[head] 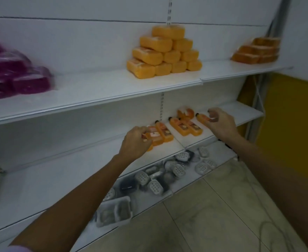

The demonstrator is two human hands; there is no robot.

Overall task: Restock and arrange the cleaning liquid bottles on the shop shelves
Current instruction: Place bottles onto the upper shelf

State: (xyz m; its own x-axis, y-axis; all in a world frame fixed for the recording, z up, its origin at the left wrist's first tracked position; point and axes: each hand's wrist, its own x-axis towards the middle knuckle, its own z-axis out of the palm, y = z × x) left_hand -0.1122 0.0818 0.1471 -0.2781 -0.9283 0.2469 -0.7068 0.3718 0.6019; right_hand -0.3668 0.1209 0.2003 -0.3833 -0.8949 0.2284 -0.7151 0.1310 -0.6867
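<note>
Several orange cleaning liquid bottles with black caps lie flat on the middle white shelf (178, 145). My left hand (135, 140) grips the leftmost bottle (152, 135), fingers curled over its label. Beside it lies another bottle (165, 131). A pair of bottles (185, 127) lies side by side in the middle. My right hand (220, 121) holds the rightmost bottle (202, 118) near its base. Behind the pair sits one more orange bottle (186, 112), partly hidden.
The upper shelf (95, 95) carries a pyramid of orange sponge packs (165, 53), magenta packs (15, 73) at left and orange packs (257, 50) at right. The bottom shelf holds grey soap dishes (167, 173) and a white tray (114, 210). Tiled floor (222, 206) lies below right.
</note>
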